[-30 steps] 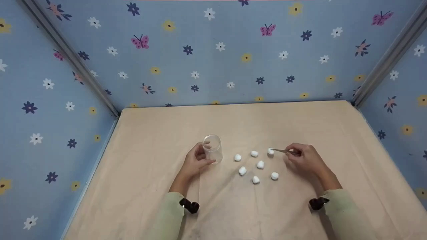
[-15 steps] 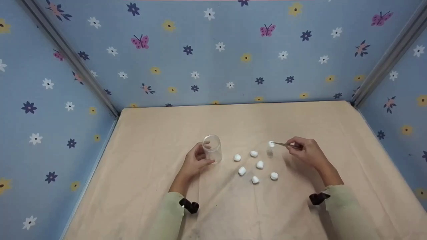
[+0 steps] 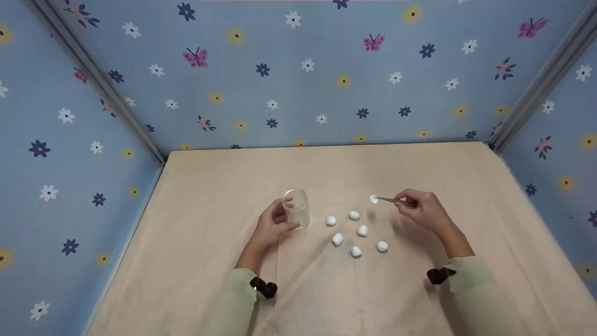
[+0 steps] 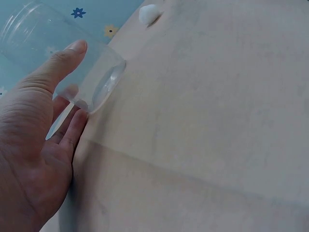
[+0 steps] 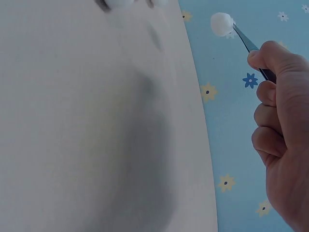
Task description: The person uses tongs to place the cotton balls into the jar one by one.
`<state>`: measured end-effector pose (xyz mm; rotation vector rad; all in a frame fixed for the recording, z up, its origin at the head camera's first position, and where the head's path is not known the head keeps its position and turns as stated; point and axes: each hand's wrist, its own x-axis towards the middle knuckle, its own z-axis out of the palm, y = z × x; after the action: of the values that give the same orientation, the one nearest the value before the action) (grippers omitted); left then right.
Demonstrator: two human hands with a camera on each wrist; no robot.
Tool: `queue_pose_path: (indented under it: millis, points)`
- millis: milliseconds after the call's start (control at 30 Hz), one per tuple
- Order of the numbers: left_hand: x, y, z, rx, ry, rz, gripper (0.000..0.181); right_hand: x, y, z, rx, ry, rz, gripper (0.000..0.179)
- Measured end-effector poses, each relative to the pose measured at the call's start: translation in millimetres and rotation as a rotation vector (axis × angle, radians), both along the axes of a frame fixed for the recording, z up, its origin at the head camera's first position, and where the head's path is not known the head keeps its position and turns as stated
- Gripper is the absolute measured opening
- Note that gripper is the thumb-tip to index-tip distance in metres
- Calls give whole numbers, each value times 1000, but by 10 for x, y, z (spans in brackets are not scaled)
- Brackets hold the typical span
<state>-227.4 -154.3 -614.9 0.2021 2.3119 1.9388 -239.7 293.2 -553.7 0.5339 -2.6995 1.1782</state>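
Note:
Upright on the table stands a clear plastic cup (image 3: 298, 212), and my left hand (image 3: 272, 225) grips its side with thumb and fingers. The left wrist view shows the thumb along the near wall of the cup (image 4: 87, 58) and fingers behind it. My right hand (image 3: 424, 210) pinches tweezers (image 3: 394, 200). A white cotton ball (image 3: 374, 199) is held at their tips, raised off the table with a shadow below. In the right wrist view the tweezers (image 5: 246, 41) clasp that cotton ball (image 5: 221, 24), while the other fingers curl into the palm.
Several more cotton balls (image 3: 363, 230) lie scattered between the cup and my right hand. A beige cloth (image 3: 210, 200) covers the table. Blue flowered walls (image 3: 298, 84) enclose its back and sides, joined by grey corner posts (image 3: 545, 74).
My right hand has lifted the cotton ball off the table with the tweezers and shifted slightly left. The left hand and the cup have stayed in place.

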Motion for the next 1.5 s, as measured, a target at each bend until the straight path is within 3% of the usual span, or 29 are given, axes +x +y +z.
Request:
queue_pose_path:
  millis: [867, 1100, 1500]
  points:
    - [12, 6, 19, -13, 3, 13, 72, -79, -301, 144, 1, 51, 68, 11]
    - [2, 9, 13, 17, -1, 6, 73, -101, -400, 198, -15, 20, 88, 12]
    - [-6, 15, -1, 34, -6, 9, 74, -145, -542, 211, -11, 81, 126, 12]
